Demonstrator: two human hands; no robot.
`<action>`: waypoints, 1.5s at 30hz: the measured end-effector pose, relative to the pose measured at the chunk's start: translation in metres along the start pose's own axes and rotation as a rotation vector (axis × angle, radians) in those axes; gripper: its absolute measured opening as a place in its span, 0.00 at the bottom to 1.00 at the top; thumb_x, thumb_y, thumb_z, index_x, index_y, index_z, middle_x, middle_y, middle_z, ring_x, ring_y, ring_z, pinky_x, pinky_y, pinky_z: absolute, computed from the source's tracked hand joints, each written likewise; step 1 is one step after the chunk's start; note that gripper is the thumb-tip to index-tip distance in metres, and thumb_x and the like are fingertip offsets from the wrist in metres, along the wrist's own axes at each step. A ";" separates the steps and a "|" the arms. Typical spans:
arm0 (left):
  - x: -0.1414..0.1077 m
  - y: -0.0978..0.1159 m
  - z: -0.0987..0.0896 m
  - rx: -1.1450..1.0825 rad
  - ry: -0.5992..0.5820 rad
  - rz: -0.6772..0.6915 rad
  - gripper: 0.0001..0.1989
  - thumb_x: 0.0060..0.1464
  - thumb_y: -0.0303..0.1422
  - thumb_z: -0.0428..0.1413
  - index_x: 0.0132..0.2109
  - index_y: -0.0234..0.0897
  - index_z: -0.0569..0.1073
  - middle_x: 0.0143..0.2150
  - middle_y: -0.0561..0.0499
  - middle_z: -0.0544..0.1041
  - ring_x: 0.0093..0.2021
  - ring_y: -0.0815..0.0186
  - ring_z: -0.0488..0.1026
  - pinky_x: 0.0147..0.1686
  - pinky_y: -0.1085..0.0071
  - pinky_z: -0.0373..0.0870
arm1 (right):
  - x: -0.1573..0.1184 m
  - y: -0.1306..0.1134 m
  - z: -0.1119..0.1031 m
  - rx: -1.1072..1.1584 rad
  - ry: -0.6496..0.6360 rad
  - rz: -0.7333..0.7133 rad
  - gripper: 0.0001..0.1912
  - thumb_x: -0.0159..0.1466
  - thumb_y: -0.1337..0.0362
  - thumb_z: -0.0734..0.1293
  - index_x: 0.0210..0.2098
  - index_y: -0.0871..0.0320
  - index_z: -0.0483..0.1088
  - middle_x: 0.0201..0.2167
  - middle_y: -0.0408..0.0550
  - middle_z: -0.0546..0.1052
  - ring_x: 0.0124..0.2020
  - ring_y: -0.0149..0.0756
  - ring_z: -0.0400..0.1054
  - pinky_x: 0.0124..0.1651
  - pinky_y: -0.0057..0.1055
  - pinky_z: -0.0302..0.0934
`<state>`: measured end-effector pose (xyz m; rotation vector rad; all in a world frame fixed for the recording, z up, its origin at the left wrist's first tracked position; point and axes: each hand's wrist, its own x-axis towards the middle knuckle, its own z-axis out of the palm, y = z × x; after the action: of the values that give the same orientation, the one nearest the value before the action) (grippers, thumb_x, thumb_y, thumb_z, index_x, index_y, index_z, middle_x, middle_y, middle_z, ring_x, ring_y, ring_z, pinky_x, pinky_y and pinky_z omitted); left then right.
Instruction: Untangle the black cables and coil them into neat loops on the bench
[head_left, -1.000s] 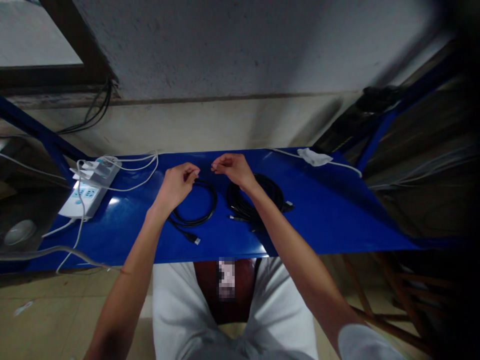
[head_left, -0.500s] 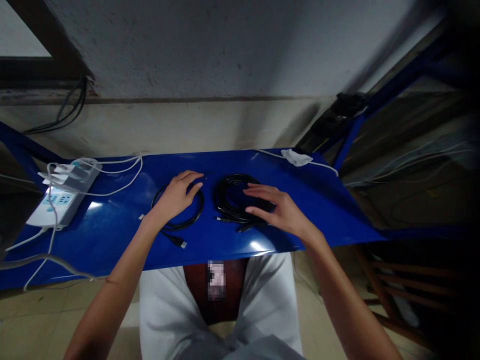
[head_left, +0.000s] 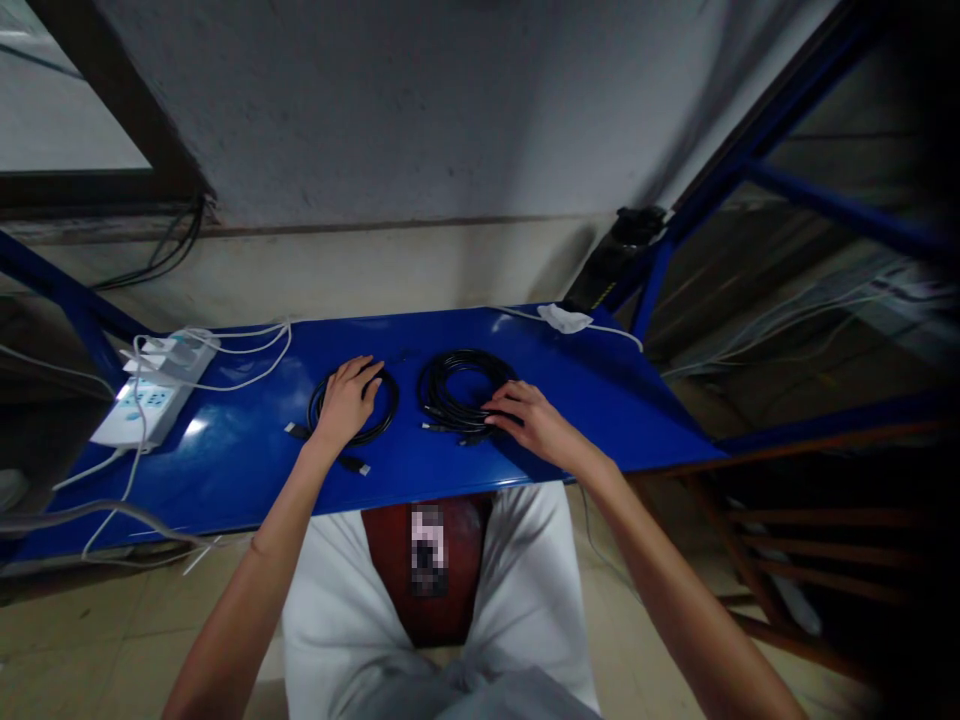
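Observation:
On the blue tabletop (head_left: 409,470) lie two coils of black cable. My left hand (head_left: 346,405) rests flat over the smaller coiled USB cable (head_left: 391,415), fingers stretched out, hiding part of its loop. Its USB plug (head_left: 355,464) points toward the front edge, and another connector (head_left: 296,430) sticks out at the left. My right hand (head_left: 534,425) has its thumb and fingers closed on the right side of the thicker bundle of coiled cables (head_left: 435,385). Several connector ends (head_left: 437,427) lie at that bundle's front.
A white power strip (head_left: 154,395) with plugs and white cords occupies the table's left end. A white wrapped piece (head_left: 564,319) on a cord lies at the back right, near a black bottle-like object (head_left: 615,258). Blue frame posts (head_left: 652,290) rise at both ends.
My right hand has closed onto the right side of the thicker bundle. My left hand has settled flatter over the smaller coil. The camera view has shifted slightly.

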<state>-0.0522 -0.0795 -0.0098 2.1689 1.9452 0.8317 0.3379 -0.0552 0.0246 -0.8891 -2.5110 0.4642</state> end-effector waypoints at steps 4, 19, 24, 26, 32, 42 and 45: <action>0.000 -0.004 0.000 0.069 0.053 -0.052 0.23 0.74 0.29 0.50 0.68 0.43 0.81 0.71 0.38 0.77 0.74 0.43 0.70 0.70 0.39 0.68 | 0.000 -0.001 -0.005 -0.044 -0.009 0.000 0.09 0.78 0.63 0.71 0.55 0.55 0.82 0.52 0.57 0.81 0.56 0.51 0.76 0.62 0.51 0.70; -0.027 0.081 -0.012 -0.052 0.194 0.085 0.14 0.76 0.34 0.55 0.60 0.43 0.82 0.63 0.42 0.81 0.63 0.49 0.76 0.64 0.48 0.69 | -0.012 -0.003 -0.021 -0.166 -0.120 -0.085 0.17 0.74 0.64 0.75 0.61 0.54 0.78 0.54 0.57 0.81 0.56 0.52 0.77 0.61 0.51 0.71; -0.031 0.104 -0.002 -0.209 0.111 0.159 0.13 0.77 0.35 0.56 0.61 0.43 0.81 0.61 0.43 0.82 0.62 0.51 0.78 0.64 0.48 0.71 | -0.008 -0.005 -0.029 -0.132 -0.090 -0.090 0.12 0.76 0.65 0.72 0.58 0.55 0.80 0.52 0.56 0.83 0.54 0.50 0.79 0.60 0.48 0.71; -0.029 0.110 -0.001 -0.252 0.090 0.173 0.13 0.77 0.35 0.55 0.60 0.44 0.81 0.60 0.43 0.82 0.62 0.51 0.78 0.64 0.48 0.71 | -0.007 -0.006 -0.031 -0.118 -0.080 -0.089 0.11 0.76 0.64 0.72 0.57 0.55 0.81 0.51 0.56 0.83 0.53 0.49 0.79 0.58 0.47 0.72; -0.016 0.129 -0.005 -0.357 0.039 0.255 0.14 0.78 0.37 0.56 0.64 0.46 0.79 0.60 0.45 0.83 0.62 0.52 0.78 0.65 0.48 0.72 | 0.000 -0.005 -0.040 -0.042 -0.019 -0.063 0.08 0.76 0.62 0.72 0.52 0.53 0.83 0.48 0.53 0.85 0.50 0.49 0.81 0.55 0.44 0.74; -0.008 0.128 -0.003 -0.455 0.097 0.164 0.14 0.78 0.38 0.57 0.64 0.45 0.79 0.62 0.43 0.81 0.65 0.53 0.78 0.70 0.49 0.71 | 0.009 -0.012 -0.066 0.000 0.143 -0.022 0.09 0.77 0.60 0.70 0.46 0.53 0.85 0.44 0.52 0.84 0.47 0.47 0.82 0.47 0.40 0.74; -0.009 0.125 0.004 -0.507 0.077 0.119 0.16 0.78 0.41 0.56 0.66 0.44 0.77 0.63 0.41 0.80 0.65 0.53 0.78 0.69 0.51 0.73 | 0.010 -0.014 -0.070 -0.001 0.177 -0.019 0.10 0.77 0.59 0.70 0.46 0.53 0.85 0.43 0.52 0.84 0.45 0.47 0.81 0.46 0.40 0.74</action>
<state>0.0604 -0.1088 0.0377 1.9743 1.4318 1.2795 0.3594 -0.0473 0.0931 -0.8659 -2.3572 0.3618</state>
